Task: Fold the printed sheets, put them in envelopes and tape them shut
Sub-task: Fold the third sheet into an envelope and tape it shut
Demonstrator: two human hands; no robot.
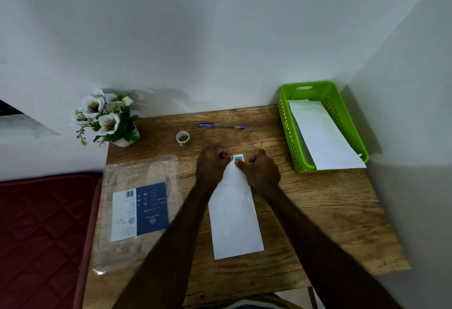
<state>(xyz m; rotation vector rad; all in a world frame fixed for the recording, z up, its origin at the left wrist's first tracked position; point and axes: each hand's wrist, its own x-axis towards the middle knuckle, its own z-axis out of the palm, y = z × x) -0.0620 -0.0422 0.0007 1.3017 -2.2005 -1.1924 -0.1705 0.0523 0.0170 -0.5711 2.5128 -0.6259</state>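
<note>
I see one long white envelope [234,213] flat on the table [318,211]; my left hand [211,165] and right hand [263,170] pinch its far end, a printed sheet [239,158] sticking out between them. One tape roll [183,137] lies beyond my left hand.

Both hands, left [212,162] and right [263,170], pinch the far end of a white envelope [236,213]. It lies flat on the wooden surface [318,211]. A tape roll [183,137] sits near.

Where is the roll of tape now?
In the head view, the tape roll stands on the table, left of the hands, between the flower pot and the pen.
</note>
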